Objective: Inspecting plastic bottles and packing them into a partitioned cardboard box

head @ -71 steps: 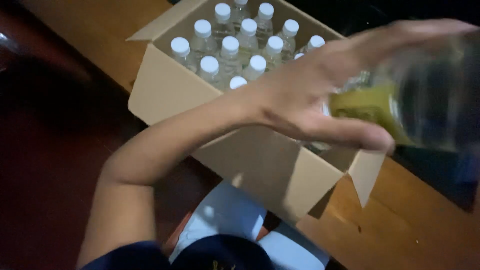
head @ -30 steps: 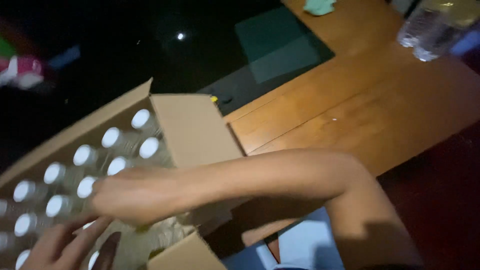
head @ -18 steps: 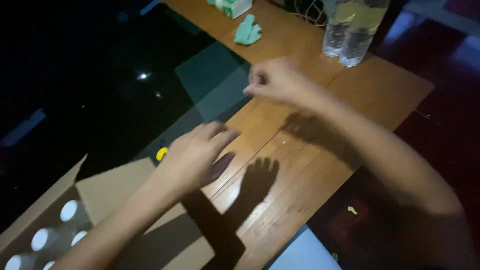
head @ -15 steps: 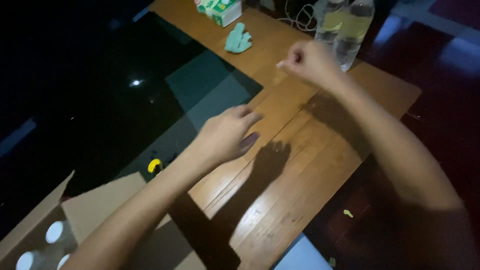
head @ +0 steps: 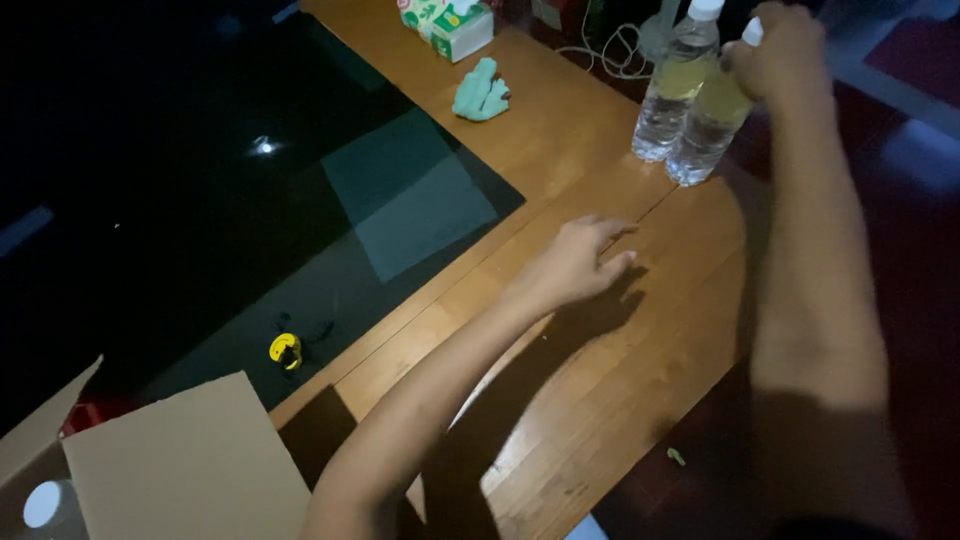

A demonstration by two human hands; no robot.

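Two clear plastic bottles with white caps and yellow-green labels stand side by side near the far right corner of the wooden table point(head: 600, 330). My right hand point(head: 785, 50) is closed over the top of the nearer bottle point(head: 708, 125); the other bottle point(head: 675, 85) stands just left of it. My left hand point(head: 580, 262) rests low over the wood in the middle, fingers loosely spread, holding nothing. At the bottom left is the open flap of a cardboard box point(head: 185, 465), with one white bottle cap point(head: 42, 503) showing inside.
A dark glass panel point(head: 200, 180) fills the table's left part, with a small yellow object point(head: 286, 349) on it. A green cloth point(head: 480, 92), a small green and white carton point(head: 448, 22) and a white cable point(head: 610, 50) lie at the far edge.
My view swung from the box to the table's far end. My right hand went from the box up to the bottles and closed on the nearer one's top; my left hand followed over the wood.
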